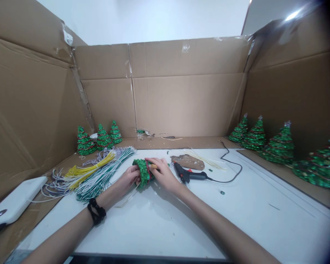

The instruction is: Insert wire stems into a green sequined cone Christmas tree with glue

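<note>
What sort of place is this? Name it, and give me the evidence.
Probably a small craft workstation, boxed in by cardboard walls. A corded glue gun lies on the white table, bundled strands lie to the left, and green tree decorations stand along both sides.

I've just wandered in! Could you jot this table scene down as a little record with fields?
Left hand: grips a sparkly green piece; black wristband on the wrist
Right hand: on the same piece, with an orange-brown item too small to identify
Tool: glue gun lying on the white table, near a brown slab
Supplies: yellow bundle and green-and-white bundle, left of the hands
Background: three Christmas trees at left, four at right
Surroundings: cardboard walls
</note>
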`<action>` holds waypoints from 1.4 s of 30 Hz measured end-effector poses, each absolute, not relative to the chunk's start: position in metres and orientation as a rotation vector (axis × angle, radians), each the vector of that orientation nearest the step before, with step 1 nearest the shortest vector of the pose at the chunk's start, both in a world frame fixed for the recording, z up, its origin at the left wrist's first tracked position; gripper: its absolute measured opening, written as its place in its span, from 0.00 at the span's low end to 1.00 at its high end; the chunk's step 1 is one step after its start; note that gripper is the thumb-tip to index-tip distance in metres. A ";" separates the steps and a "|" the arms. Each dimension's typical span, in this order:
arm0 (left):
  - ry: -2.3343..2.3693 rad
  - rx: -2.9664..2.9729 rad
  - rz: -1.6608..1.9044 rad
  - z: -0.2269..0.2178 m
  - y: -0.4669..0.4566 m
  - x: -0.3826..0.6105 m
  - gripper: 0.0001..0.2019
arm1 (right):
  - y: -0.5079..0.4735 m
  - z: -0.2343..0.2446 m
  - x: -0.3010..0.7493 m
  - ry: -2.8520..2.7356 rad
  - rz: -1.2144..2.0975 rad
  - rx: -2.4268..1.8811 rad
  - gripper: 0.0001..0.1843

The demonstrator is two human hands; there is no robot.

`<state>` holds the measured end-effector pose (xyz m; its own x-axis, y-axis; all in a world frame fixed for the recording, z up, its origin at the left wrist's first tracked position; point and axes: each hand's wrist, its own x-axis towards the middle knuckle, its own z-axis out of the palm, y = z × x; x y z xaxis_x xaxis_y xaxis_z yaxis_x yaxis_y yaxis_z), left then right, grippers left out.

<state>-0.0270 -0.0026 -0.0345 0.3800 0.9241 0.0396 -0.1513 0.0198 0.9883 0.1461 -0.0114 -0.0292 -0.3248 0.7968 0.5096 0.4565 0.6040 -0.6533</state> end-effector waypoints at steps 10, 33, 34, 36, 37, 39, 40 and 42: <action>0.803 1.275 1.009 -0.034 -0.005 -0.027 0.15 | -0.013 -0.029 0.146 -1.951 0.541 -0.983 0.18; 0.806 1.235 0.925 -0.029 -0.004 -0.027 0.16 | -0.012 -0.029 0.146 -1.960 0.536 -0.943 0.17; 0.799 1.229 0.924 -0.030 -0.003 -0.027 0.15 | -0.012 -0.029 0.146 -1.961 0.534 -0.942 0.17; 0.792 1.229 0.923 -0.033 -0.001 -0.028 0.15 | -0.012 -0.029 0.146 -1.964 0.530 -0.942 0.17; 0.793 1.232 0.922 -0.034 0.000 -0.028 0.15 | -0.012 -0.030 0.146 -1.965 0.528 -0.943 0.17; 0.793 1.237 0.933 -0.035 0.001 -0.028 0.15 | -0.011 -0.030 0.146 -1.963 0.523 -0.942 0.17; 0.789 1.240 0.945 -0.036 0.001 -0.028 0.15 | -0.011 -0.030 0.146 -1.962 0.523 -0.940 0.17; 0.771 1.246 0.970 -0.036 0.000 -0.028 0.15 | -0.012 -0.030 0.146 -1.962 0.530 -0.934 0.17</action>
